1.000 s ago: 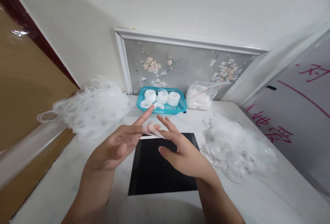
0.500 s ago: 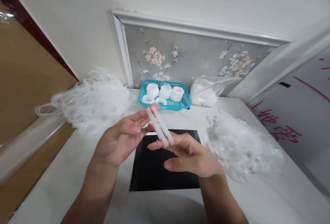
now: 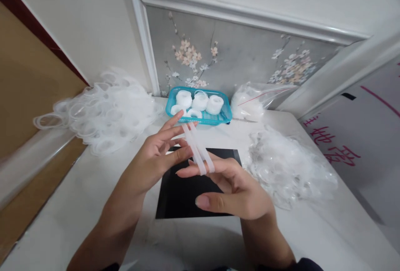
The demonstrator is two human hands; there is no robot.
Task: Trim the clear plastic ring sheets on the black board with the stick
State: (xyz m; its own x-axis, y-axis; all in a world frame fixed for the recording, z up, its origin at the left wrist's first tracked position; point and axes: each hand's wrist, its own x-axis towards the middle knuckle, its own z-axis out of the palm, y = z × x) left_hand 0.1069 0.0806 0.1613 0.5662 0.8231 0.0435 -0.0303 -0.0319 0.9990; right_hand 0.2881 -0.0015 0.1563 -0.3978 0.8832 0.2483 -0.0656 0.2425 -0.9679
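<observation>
A translucent white band [image 3: 196,148] is stretched between my two hands above a black mat [image 3: 190,196]. My left hand [image 3: 156,158] hooks its far end with a fingertip, the other fingers spread. My right hand [image 3: 231,190] has the band looped over two fingers, thumb held out below. Both hands hover over the white table [image 3: 78,204].
A teal basket [image 3: 200,110] with several white rolls stands at the back by a flowered panel. A clear bag [image 3: 256,102] of white pieces lies right of it. Heaps of translucent rings lie at the left [image 3: 103,106] and right [image 3: 287,167].
The small band between my fingertips has been pulled out long between both hands. My hands sit lower and closer, and the view has tilted upward.
</observation>
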